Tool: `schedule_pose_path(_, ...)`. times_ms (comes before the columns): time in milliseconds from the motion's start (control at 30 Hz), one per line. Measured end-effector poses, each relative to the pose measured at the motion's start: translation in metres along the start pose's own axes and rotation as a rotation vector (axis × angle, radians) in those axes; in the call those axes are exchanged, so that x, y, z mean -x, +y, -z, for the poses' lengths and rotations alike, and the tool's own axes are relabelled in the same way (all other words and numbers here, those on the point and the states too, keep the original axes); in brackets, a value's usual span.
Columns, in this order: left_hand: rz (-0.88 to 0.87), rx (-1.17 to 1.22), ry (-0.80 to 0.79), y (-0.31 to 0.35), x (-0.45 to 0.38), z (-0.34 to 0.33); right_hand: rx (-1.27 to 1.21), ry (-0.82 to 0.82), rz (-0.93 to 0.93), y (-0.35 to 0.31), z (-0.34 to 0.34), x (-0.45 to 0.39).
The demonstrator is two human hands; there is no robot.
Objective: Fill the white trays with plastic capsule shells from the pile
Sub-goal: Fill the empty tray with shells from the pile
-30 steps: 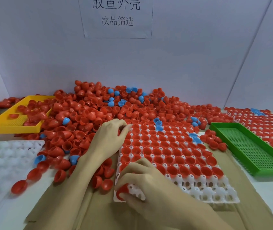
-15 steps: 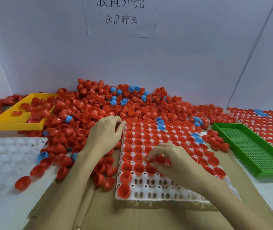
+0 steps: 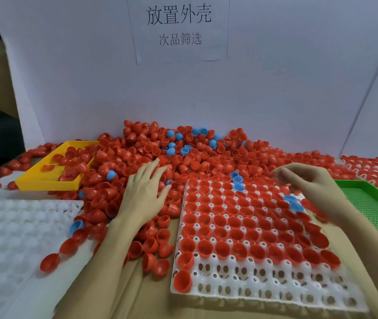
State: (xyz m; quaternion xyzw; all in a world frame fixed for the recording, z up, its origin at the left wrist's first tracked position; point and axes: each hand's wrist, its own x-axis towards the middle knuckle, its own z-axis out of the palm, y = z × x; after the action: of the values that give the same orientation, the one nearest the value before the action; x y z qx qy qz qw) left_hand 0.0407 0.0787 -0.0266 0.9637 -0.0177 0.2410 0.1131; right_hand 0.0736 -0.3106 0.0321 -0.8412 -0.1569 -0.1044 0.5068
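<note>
Left hand (image 3: 145,194) flat, fingers spread, resting on red shell pile (image 3: 183,155) beside white tray (image 3: 268,293). Right hand (image 3: 314,183) blurred above tray's far right corner, fingers loosely curled; cannot tell if holding a shell. Tray mostly filled, nearest rows bare.

pile (image 3: 183,162) behind tray (image 3: 264,293) | spare tray (image 3: 10,238) left

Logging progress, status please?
Left hand open on pile. Right hand blurred over white tray. Nearest two rows nearly empty. Nothing obstructing.
</note>
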Motion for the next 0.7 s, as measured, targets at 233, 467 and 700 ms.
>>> schedule_pose_path(233,0.067,-0.13,-0.047,-0.002,-0.013,-0.021,-0.143,0.102,-0.002,0.034,-0.007,0.005)
schedule_pose_path(467,0.216,-0.022,0.081,0.001,-0.011,-0.017,-0.144,0.128,0.063,0.037,-0.009,0.009)
schedule_pose_path(700,0.095,-0.096,0.254,0.013,-0.014,0.0,-0.132,0.171,0.089,0.04,-0.008,0.01)
